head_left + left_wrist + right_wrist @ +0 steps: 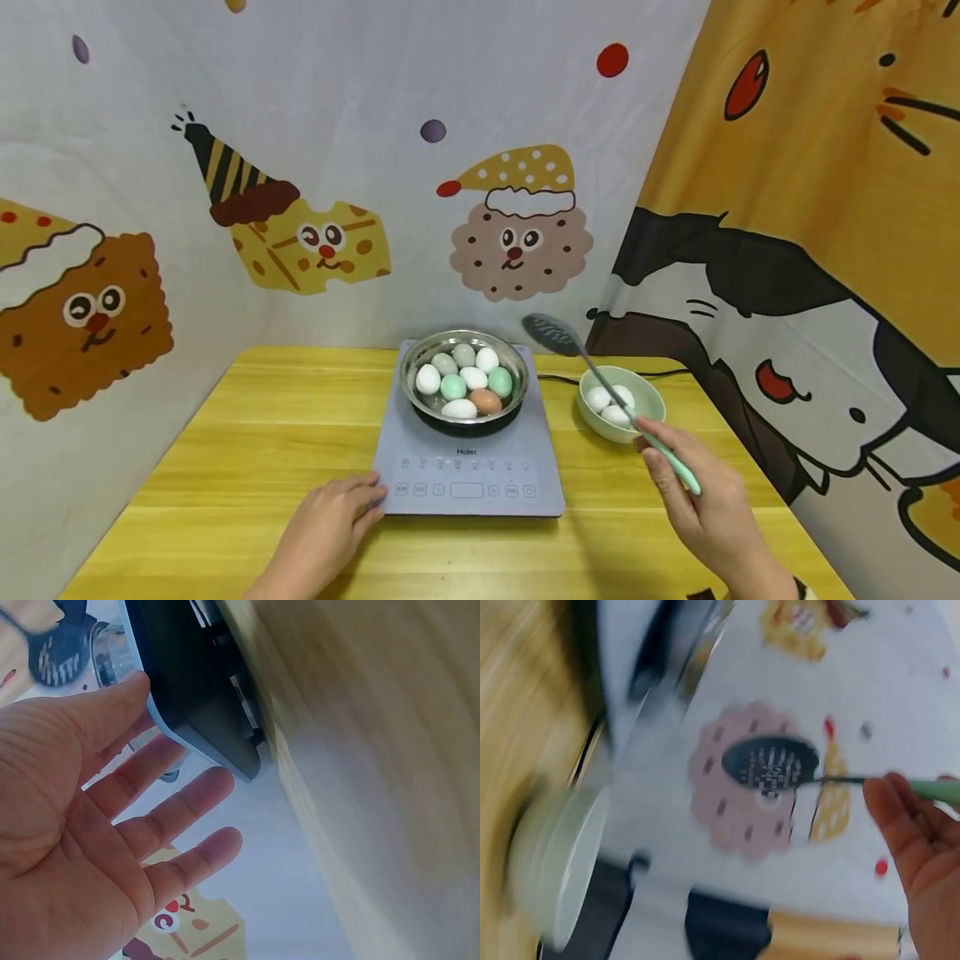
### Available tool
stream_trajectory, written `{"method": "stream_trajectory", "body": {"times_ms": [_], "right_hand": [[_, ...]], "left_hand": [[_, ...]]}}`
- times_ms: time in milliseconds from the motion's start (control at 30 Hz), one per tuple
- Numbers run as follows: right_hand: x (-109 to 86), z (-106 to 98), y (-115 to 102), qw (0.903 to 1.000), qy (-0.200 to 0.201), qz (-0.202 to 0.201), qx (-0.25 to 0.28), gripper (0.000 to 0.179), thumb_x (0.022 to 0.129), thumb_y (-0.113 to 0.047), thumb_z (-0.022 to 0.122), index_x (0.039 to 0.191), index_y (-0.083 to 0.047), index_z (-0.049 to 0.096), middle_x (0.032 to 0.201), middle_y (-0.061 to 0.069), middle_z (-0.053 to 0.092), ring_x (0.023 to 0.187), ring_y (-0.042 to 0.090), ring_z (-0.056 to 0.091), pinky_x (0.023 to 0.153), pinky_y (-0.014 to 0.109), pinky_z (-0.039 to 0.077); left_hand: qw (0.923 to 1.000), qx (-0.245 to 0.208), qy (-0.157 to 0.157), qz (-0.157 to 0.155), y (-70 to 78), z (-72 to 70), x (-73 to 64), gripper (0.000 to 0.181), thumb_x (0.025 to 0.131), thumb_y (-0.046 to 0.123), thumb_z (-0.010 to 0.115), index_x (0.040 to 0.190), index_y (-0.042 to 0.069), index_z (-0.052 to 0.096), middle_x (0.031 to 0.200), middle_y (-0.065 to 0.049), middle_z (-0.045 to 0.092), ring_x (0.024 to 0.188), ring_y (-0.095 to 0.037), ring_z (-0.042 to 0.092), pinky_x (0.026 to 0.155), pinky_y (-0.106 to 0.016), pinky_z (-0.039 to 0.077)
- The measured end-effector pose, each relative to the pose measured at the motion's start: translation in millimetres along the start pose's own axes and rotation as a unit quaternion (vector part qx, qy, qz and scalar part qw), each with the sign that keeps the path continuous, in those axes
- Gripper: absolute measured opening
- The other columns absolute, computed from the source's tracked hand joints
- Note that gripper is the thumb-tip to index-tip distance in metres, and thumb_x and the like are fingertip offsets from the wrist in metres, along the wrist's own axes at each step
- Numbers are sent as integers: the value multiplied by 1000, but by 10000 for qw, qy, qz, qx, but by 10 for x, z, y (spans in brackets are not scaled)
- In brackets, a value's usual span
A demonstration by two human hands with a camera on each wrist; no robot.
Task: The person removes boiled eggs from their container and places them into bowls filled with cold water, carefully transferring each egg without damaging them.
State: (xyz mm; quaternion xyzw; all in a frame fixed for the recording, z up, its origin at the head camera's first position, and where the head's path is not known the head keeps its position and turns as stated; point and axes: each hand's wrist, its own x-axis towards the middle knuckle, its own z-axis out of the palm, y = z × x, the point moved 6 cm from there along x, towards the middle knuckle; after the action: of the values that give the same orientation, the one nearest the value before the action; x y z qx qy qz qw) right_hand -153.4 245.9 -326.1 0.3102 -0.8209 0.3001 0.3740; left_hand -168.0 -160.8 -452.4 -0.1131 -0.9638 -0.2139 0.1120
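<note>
A slotted spoon [553, 333] with a dark perforated head and a pale green handle is pinched in my right hand [701, 492]. Its head is raised above the table, right of the pan, and shows empty in the right wrist view. My left hand [322, 529] touches the front left corner of the induction cooker [465, 479] with loosely extended fingers. On the cooker sits a round steel pan [408, 379] holding several white, greenish, grey and brown eggs [473, 378]. A pale green bowl [652, 398] to the right contains several white eggs [617, 416], partly behind the spoon's handle.
The wooden table [270, 442] carries the cooker and bowl. A black cable [558, 378] runs behind the bowl. A printed curtain [337, 108] hangs along the table's back and sides.
</note>
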Motion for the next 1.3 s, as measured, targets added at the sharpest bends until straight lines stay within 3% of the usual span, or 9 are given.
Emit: {"method": "stream_trajectory", "body": {"times_ms": [100, 200, 367, 533, 600, 800, 933, 1200, 1300], "right_hand": [[128, 199, -158, 9942, -533, -405, 843, 38, 98, 8, 68, 135, 1, 69, 113, 4, 78, 106, -1, 72, 86, 9, 58], [187, 354, -257, 9855, -1102, -587, 1146, 46, 93, 13, 70, 136, -1, 68, 111, 0, 77, 96, 1, 70, 80, 10, 58], [248, 478, -301, 9780, -1628, -709, 1098, 48, 92, 10, 72, 137, -6, 68, 106, -6, 73, 87, 1, 63, 77, 11, 54], [389, 559, -255, 9716, -1828, -816, 1262, 44, 95, 9, 70, 136, -6, 68, 103, -6, 74, 88, 5, 68, 79, 13, 57], [441, 601, -235, 9688, -2029, -673, 1255, 44, 96, 7, 70, 137, -8, 68, 106, -6, 75, 88, 4, 69, 79, 14, 58], [566, 765, -264, 9616, -2552, -458, 903, 35, 103, -5, 67, 137, -14, 70, 127, -4, 77, 110, 11, 75, 92, 31, 64], [590, 821, -260, 9611, -2586, -195, 954, 31, 106, -9, 65, 136, -13, 71, 132, -2, 77, 119, 14, 74, 98, 36, 64], [549, 709, -140, 9554, -1976, 350, 2166, 31, 103, 9, 57, 129, -1, 72, 97, 0, 78, 83, 6, 72, 76, 23, 64], [538, 671, -42, 9456, -1806, 804, 2582, 31, 107, 8, 51, 130, 1, 70, 101, 2, 79, 86, 13, 76, 78, 28, 66]], "left_hand": [[10000, -19, -52, -21, 8, 7, 3, 23, 90, 19, 86, 112, 16, 83, 130, -6, 79, 118, -32, 75, 102, -57, 60], [10000, -29, -93, 0, 27, 16, 13, 22, 90, 19, 86, 112, 16, 83, 130, -6, 78, 119, -31, 75, 103, -56, 60], [9999, -6, -24, 101, 48, 19, 38, 22, 90, 19, 87, 111, 16, 84, 129, -6, 79, 117, -32, 76, 102, -56, 60], [9999, -2, 39, 133, 42, -1, 42, 22, 89, 18, 87, 111, 15, 84, 128, -7, 79, 116, -32, 76, 101, -56, 61], [9999, -1, 32, 122, 34, -3, 38, 23, 89, 18, 87, 111, 15, 84, 128, -7, 79, 116, -32, 76, 101, -56, 61], [10000, 15, 50, 64, 9, 9, 11, 23, 89, 18, 87, 111, 15, 84, 128, -6, 79, 116, -31, 76, 101, -54, 61], [10000, -34, -9, -15, 7, 20, -7, 23, 89, 19, 87, 111, 16, 84, 129, -6, 79, 117, -31, 75, 101, -55, 61], [9999, -61, -61, -60, 6, 11, -12, 24, 89, 20, 87, 112, 17, 83, 130, -6, 78, 117, -31, 75, 102, -56, 61], [10000, -48, -26, -62, 1, -9, -12, 24, 89, 20, 87, 112, 17, 83, 130, -6, 78, 117, -32, 75, 101, -57, 60]]}}
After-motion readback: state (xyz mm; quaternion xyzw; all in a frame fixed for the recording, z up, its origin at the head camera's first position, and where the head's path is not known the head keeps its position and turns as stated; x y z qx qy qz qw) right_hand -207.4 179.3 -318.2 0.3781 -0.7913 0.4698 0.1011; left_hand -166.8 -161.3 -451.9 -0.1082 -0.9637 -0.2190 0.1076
